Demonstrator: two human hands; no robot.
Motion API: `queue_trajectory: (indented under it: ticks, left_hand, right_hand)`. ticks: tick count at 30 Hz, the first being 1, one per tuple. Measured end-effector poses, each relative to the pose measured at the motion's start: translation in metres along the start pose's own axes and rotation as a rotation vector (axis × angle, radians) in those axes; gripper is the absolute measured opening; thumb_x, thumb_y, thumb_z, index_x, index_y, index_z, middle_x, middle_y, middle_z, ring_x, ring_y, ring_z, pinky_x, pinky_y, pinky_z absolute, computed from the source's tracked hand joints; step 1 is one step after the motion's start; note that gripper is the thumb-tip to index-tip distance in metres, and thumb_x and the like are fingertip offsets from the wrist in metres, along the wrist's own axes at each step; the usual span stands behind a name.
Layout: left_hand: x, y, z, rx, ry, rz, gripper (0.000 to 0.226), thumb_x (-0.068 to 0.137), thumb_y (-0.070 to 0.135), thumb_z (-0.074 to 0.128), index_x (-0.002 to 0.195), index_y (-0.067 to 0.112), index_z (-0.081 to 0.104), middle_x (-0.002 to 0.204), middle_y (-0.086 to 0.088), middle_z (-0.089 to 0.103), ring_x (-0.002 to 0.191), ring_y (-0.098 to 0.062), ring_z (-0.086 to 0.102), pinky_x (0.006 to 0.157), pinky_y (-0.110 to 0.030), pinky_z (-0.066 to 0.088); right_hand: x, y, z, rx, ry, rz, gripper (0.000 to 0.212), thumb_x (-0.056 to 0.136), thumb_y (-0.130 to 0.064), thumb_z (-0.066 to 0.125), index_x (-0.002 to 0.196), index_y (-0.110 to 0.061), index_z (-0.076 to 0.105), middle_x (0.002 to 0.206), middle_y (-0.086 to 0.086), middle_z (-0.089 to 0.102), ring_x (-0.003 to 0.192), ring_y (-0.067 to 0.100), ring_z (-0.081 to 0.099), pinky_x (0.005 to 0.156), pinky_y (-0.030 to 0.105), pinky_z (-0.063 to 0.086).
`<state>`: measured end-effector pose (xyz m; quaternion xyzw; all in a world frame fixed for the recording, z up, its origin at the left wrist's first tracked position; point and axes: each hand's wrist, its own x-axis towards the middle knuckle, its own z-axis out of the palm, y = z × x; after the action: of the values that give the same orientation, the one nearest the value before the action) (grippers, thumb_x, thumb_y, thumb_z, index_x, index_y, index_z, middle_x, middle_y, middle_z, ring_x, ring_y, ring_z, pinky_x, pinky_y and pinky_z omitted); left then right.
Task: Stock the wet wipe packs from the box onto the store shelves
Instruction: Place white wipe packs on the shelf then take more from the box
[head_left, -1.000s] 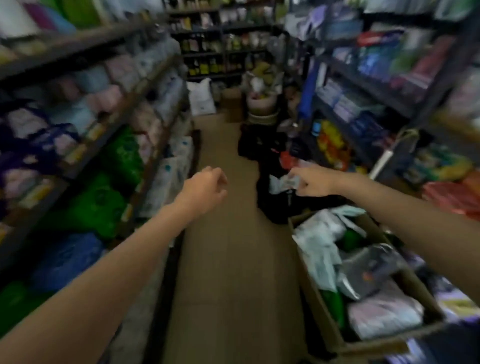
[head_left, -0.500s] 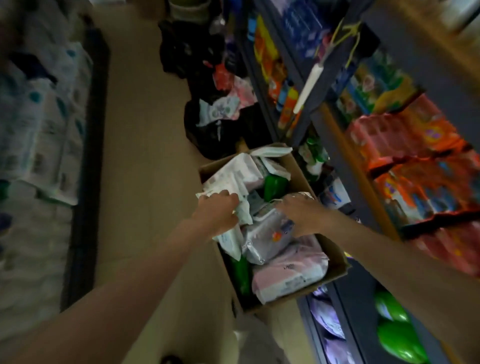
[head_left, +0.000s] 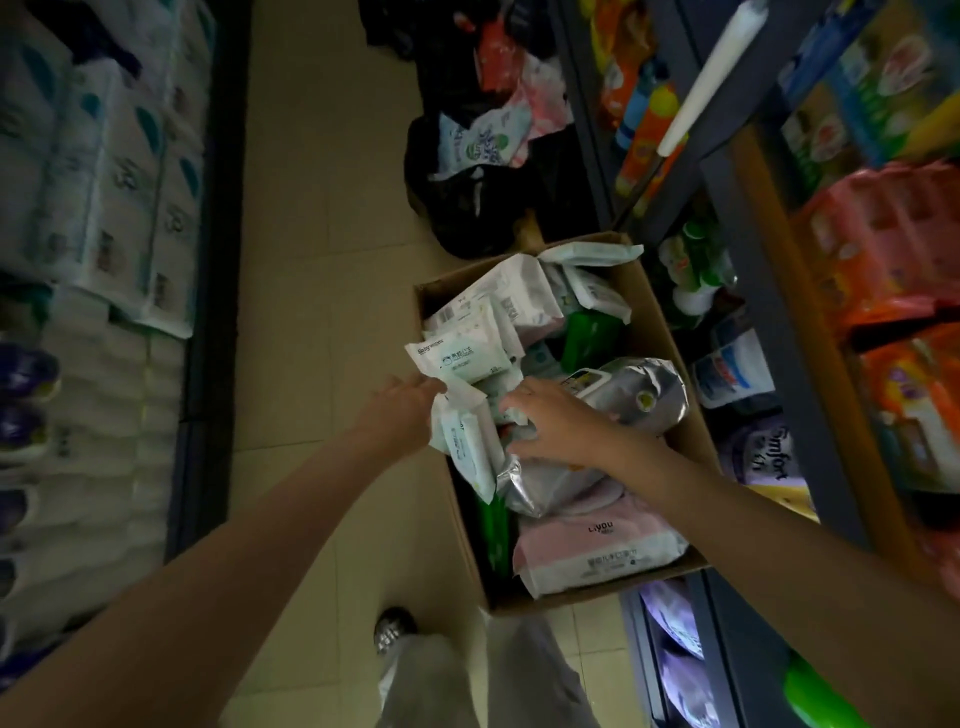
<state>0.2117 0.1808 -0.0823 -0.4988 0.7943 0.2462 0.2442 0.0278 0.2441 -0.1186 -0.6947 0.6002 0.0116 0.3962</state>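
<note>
An open cardboard box (head_left: 660, 322) sits on the aisle floor, full of wet wipe packs: white and pale green small packs (head_left: 462, 358), a silver pack (head_left: 634, 395), a pink pack (head_left: 592, 545) and green ones. My left hand (head_left: 400, 415) grips the edge of the small white packs at the box's left side. My right hand (head_left: 556, 426) reaches into the box middle, fingers spread over the packs beside the silver one; it is unclear whether it holds anything.
Shelves of white tissue packs (head_left: 93, 208) line the left. The right shelves (head_left: 769, 291) hold orange packs, bottles and purple pouches. A black bag (head_left: 467, 202) with more packs lies beyond the box. My trouser leg and shoe (head_left: 392, 629) are below.
My view has tipped from the aisle down onto the box. Both hands came down from chest height into the box, and the left hand has lifted the small white packs slightly.
</note>
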Motion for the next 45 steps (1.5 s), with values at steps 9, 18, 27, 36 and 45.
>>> queue_trajectory:
  ticks: [9,18,27,36,45]
  left_hand:
    - [-0.002,-0.025,0.004,-0.087,0.034,-0.031,0.056,0.086,0.002,0.048,0.138,0.018,0.036,0.141,-0.005,0.038,0.129,-0.027,0.035,0.107,-0.040,0.033]
    - [-0.010,-0.054,-0.022,-0.348,0.109,0.011,0.042,0.088,0.006,0.049,0.130,0.010,0.049,0.131,-0.009,0.052,0.119,-0.025,0.052,0.096,-0.034,0.043]
    - [-0.112,-0.148,-0.158,-1.044,0.255,-0.004,0.038,0.088,0.024,0.062,0.125,0.020,0.052,0.121,0.009,0.058,0.112,-0.010,0.054,0.097,-0.031,0.043]
    - [-0.277,-0.287,-0.221,-0.958,0.812,-0.047,0.018,0.093,0.019,0.054,0.102,0.006,0.063,0.080,0.005,0.063,0.067,-0.004,0.056,0.060,-0.014,0.044]
    - [-0.502,-0.425,-0.255,-1.042,1.263,-0.184,0.016,0.093,0.017,0.054,0.085,0.002,0.056,0.079,-0.014,0.055,0.054,-0.010,0.058,0.055,-0.021,0.055]
  right_hand:
    - [0.059,-0.043,0.023,0.092,0.123,0.180,0.029,0.089,-0.028,0.059,0.110,-0.008,0.058,0.110,0.011,0.061,0.104,0.027,0.057,0.082,0.031,0.045]
    - [0.057,-0.068,-0.055,-0.134,0.096,0.095,0.015,0.090,-0.014,0.057,0.080,-0.003,0.063,0.092,0.013,0.062,0.095,0.028,0.060,0.079,0.031,0.046]
    - [0.067,-0.251,-0.198,-0.105,0.142,-0.505,0.006,0.077,-0.010,0.071,0.075,-0.004,0.070,0.061,-0.007,0.056,0.059,0.002,0.048,0.060,0.009,0.031]
    - [0.058,-0.454,-0.214,0.312,0.151,-0.621,0.016,0.084,-0.005,0.064,0.071,-0.010,0.059,0.093,0.030,0.062,0.086,0.023,0.056,0.077,0.029,0.041]
    - [0.011,-0.695,-0.200,0.755,0.322,-0.855,0.016,0.090,-0.009,0.057,0.077,-0.015,0.052,0.081,0.005,0.060,0.076,0.016,0.059,0.061,0.021,0.043]
